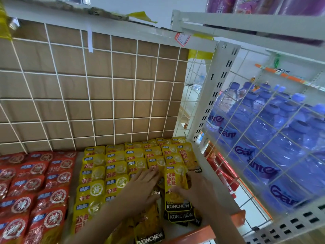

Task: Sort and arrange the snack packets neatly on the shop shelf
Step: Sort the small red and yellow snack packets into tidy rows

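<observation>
Yellow snack packets (pixel 114 166) lie in overlapping rows across the middle and right of the shelf. Red snack packets (pixel 33 184) fill the left part. My left hand (pixel 140 187) lies flat with straight fingers on the yellow packets near the middle. My right hand (pixel 197 189) rests with spread fingers on the right edge of a yellow KONCHEW packet (pixel 175 187), which lies on top of two others at the front right.
A white wire grid (pixel 91 95) backed by brown cardboard closes the shelf's rear. An orange shelf lip (pixel 198 233) runs along the front. Behind the right wire panel (pixel 263 120) stand several blue water bottles (pixel 274 138). A white upright post (pixel 211 95) stands at the corner.
</observation>
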